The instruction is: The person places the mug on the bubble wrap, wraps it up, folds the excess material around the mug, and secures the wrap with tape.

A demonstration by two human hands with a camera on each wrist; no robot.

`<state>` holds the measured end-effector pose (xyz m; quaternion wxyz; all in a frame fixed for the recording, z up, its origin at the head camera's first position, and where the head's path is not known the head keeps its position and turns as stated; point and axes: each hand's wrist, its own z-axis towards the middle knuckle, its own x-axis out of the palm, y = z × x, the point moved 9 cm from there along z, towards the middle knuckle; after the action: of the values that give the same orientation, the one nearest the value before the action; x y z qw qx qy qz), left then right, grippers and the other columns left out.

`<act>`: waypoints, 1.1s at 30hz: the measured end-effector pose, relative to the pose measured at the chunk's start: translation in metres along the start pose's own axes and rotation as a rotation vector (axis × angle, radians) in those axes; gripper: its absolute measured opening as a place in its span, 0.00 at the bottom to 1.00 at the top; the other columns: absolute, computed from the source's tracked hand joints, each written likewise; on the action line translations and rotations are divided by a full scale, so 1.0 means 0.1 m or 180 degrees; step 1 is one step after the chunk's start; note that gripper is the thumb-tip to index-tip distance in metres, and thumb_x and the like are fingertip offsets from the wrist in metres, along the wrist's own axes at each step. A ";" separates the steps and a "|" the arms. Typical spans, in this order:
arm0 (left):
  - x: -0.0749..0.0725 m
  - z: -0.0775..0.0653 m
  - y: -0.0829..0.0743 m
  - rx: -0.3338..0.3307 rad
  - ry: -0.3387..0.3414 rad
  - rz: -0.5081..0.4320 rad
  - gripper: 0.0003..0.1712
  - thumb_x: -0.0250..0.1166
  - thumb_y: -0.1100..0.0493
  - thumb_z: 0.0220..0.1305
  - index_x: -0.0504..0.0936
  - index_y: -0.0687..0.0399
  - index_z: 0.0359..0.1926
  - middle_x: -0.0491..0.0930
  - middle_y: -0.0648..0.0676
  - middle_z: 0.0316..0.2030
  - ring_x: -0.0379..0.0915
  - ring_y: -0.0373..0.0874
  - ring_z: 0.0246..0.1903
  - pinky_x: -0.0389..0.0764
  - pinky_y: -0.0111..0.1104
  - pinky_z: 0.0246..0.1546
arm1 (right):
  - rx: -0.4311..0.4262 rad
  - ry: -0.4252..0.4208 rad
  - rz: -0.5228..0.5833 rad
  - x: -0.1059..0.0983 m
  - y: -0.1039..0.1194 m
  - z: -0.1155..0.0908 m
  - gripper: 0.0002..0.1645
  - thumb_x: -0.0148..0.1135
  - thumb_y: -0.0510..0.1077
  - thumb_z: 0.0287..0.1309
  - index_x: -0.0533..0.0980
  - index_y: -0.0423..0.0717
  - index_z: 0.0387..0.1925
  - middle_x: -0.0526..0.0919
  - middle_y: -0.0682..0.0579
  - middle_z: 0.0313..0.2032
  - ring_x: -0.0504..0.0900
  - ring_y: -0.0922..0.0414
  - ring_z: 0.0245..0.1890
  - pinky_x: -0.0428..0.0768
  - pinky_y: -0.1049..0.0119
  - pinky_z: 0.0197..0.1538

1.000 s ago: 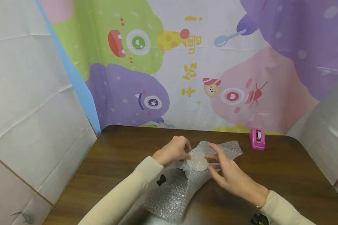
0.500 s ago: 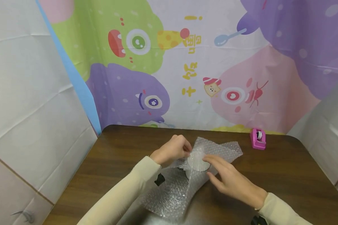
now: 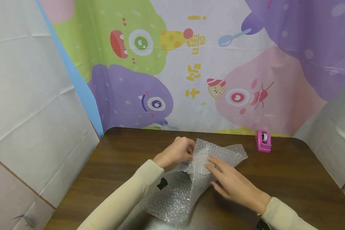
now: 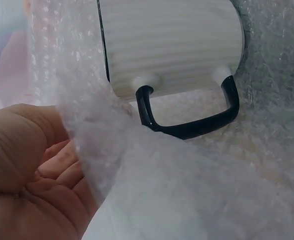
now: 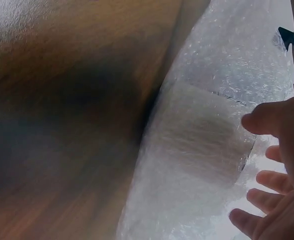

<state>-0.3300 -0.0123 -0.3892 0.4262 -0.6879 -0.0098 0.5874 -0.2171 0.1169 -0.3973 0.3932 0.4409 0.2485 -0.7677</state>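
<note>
A white ribbed mug (image 4: 171,45) with a black handle (image 4: 196,131) is partly wrapped in clear bubble wrap (image 3: 172,201). In the head view one end of the mug shows pale through a layer of the wrap. My left hand (image 3: 175,152) pinches the wrap at the mug's left side, its fingertips partly hidden behind the plastic in the left wrist view. On the other side, my right hand (image 3: 235,182) has its fingers spread and loosely straight, with the fingertips at the wrap over the mug. The right wrist view shows that thumb and fingers (image 5: 269,200) apart.
A pink tape dispenser (image 3: 264,141) stands at the back right of the dark wooden table (image 3: 126,143). One tail of the wrap reaches toward the back right, another toward the front. A cartoon-printed cloth (image 3: 184,118) hangs behind the table.
The wrap's far flap has risen and shifted left, so a layer now covers the mug's end. My right hand has moved slightly down across it; the left hand stays nearly in place.
</note>
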 end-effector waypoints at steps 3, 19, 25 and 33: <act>0.00 0.00 0.03 -0.0152 -0.0013 -0.0157 0.22 0.72 0.70 0.62 0.81 0.61 0.57 0.87 0.54 0.33 0.83 0.39 0.32 0.83 0.27 0.31 | -0.0077 0.0011 -0.0124 0.02 0.02 -0.01 0.45 0.78 0.42 0.48 0.71 0.32 0.67 0.74 0.34 0.67 0.75 0.37 0.67 0.78 0.44 0.63; 0.02 -0.03 0.11 -0.0377 -0.0145 -0.0467 0.54 0.70 0.74 0.61 0.51 0.53 0.81 0.84 0.52 0.32 0.80 0.37 0.28 0.84 0.28 0.31 | -0.0026 0.0105 -0.0557 0.19 0.04 0.05 0.49 0.77 0.52 0.52 0.69 0.29 0.68 0.74 0.33 0.68 0.76 0.38 0.67 0.76 0.40 0.64; 0.07 -0.04 0.12 -0.0401 -0.0126 -0.0553 0.55 0.68 0.75 0.61 0.49 0.51 0.82 0.84 0.52 0.33 0.79 0.39 0.29 0.84 0.28 0.31 | -0.0091 0.0144 -0.0459 0.23 0.05 0.03 0.44 0.74 0.49 0.55 0.70 0.26 0.66 0.75 0.30 0.65 0.77 0.37 0.66 0.76 0.42 0.65; -0.01 -0.06 0.15 -0.0480 -0.0196 -0.0449 0.53 0.71 0.69 0.62 0.54 0.45 0.81 0.84 0.49 0.33 0.76 0.44 0.44 0.82 0.29 0.32 | -0.0213 0.0201 -0.0405 0.28 0.05 0.12 0.41 0.73 0.46 0.56 0.72 0.27 0.65 0.77 0.32 0.64 0.79 0.39 0.65 0.77 0.45 0.66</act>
<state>-0.3325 -0.0261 -0.3974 0.4130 -0.6973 -0.1154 0.5744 -0.2275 0.0950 -0.4164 0.3500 0.4348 0.3138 -0.7681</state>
